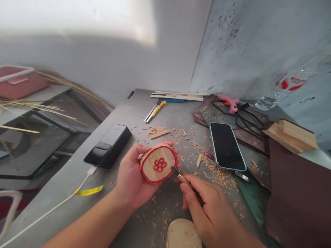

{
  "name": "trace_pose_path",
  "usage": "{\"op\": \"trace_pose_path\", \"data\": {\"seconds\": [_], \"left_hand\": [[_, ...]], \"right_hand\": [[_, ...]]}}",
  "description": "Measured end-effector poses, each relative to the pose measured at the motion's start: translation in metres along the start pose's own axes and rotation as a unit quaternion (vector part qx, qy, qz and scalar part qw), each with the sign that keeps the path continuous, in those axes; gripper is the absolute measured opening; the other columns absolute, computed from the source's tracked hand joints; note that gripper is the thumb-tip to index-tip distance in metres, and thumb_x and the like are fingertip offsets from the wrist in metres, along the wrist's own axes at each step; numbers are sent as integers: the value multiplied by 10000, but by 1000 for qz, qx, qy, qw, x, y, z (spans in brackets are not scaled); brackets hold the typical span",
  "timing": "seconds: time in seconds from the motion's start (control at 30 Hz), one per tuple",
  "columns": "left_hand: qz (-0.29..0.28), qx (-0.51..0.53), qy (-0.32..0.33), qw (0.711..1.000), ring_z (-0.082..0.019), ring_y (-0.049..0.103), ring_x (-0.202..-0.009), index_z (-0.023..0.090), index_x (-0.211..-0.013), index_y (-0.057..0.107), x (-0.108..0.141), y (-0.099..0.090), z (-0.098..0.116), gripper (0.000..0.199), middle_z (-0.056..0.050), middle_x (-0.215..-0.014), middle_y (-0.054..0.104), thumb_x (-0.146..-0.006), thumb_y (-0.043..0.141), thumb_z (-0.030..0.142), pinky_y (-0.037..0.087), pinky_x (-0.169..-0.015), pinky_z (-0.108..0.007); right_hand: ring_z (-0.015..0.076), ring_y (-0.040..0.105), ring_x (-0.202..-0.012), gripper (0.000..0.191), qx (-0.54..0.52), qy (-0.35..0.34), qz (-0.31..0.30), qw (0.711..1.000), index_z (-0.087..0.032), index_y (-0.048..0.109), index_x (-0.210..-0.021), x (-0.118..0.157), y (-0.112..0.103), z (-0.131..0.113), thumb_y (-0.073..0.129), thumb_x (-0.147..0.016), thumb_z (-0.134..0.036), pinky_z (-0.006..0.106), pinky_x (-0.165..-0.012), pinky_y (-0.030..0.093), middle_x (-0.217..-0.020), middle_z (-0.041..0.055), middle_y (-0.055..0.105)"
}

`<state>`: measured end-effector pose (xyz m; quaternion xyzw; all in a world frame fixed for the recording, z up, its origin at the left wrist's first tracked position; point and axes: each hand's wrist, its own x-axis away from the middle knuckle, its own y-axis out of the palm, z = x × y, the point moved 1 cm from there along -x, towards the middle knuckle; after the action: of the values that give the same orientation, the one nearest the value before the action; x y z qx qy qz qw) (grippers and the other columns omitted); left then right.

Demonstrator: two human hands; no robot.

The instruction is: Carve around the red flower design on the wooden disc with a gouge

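Note:
My left hand (131,175) cradles a wooden slice (151,167), its fingers wrapped round the far edge. The slice's face is tilted up at me, with a red border and a red flower outline in the middle. In my right hand (207,199) is a carving knife (183,177) with a brownish handle. Its dark metal tip is at the right edge of the slice; whether it touches the wood I cannot tell. Just below, a second pale wooden slice (183,234) lies on the table, partly cut off by the frame.
Wood shavings (219,175) litter the grey table (124,217). A power bank (108,144) with a white cable lies left, a phone (227,146) right. Behind are a yellow utility knife (155,111), wooden strips (181,95), a pink glue gun (229,102) and a bottle (284,88).

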<state>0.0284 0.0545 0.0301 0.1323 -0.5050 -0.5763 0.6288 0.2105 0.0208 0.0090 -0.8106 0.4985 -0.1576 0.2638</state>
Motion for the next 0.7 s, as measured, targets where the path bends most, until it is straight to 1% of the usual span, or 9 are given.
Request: {"op": "trace_pose_path", "data": {"seconds": [0.1, 0.27, 0.4, 0.47, 0.57, 0.63, 0.7], "left_hand": [[-18, -9, -13, 1000, -357, 754, -933, 160, -881, 801, -1, -4, 1, 347, -157, -905, 792, -795, 520, 344, 593, -881, -479], [-70, -4, -46, 996, -329, 748, -862, 108, -953, 823, -2, -6, 2, 432, -180, -961, 788, -806, 511, 368, 578, -836, -422], [-99, -3, -40, 994, -300, 746, -865, 110, -984, 812, -4, -9, 3, 406, -176, -994, 788, -816, 547, 368, 563, -840, -376], [-108, -11, -33, 994, -308, 745, -871, 113, -991, 807, -4, -12, 4, 398, -172, -993, 790, -810, 568, 374, 566, -843, -390], [-113, -22, -16, 993, -346, 746, -907, 114, -954, 794, -4, -14, 3, 372, -168, -950, 791, -794, 580, 373, 574, -877, -462], [-115, -15, 5, 993, -366, 743, -943, 107, -901, 787, -3, -13, 3, 355, -171, -922, 789, -765, 566, 349, 574, -900, -495], [-103, -9, 20, 994, -367, 740, -980, 106, -905, 786, -2, -10, 2, 363, -170, -943, 788, -783, 528, 330, 574, -920, -509]], "right_hand": [[132, 618, -635, 299, -21, 14, -20, 999, -225, 598, -893, -1, -3, 0, 407, -1098, -331, 248, -576, 438, -760, -1, 678], [133, 639, -618, 260, -26, 26, -42, 998, -225, 629, -932, -2, -7, 0, 431, -1084, -298, 237, -586, 469, -734, -3, 684], [134, 641, -612, 263, -31, 17, -56, 998, -227, 620, -911, -4, -8, 1, 423, -1081, -266, 230, -574, 473, -728, -1, 680], [130, 640, -617, 254, -28, 11, -49, 998, -227, 624, -936, -5, -7, 2, 423, -1085, -262, 229, -569, 466, -740, -3, 682], [119, 631, -617, 218, -21, -2, -32, 999, -233, 632, -1015, -3, -3, 2, 436, -1095, -282, 230, -575, 448, -743, -26, 680], [109, 613, -599, 234, -22, -2, -25, 999, -239, 618, -977, -1, 0, 1, 433, -1104, -303, 230, -575, 433, -710, -45, 660], [104, 592, -576, 282, -23, 2, -22, 1000, -238, 594, -903, 0, 2, 0, 426, -1112, -327, 236, -566, 415, -675, -55, 637]]}}
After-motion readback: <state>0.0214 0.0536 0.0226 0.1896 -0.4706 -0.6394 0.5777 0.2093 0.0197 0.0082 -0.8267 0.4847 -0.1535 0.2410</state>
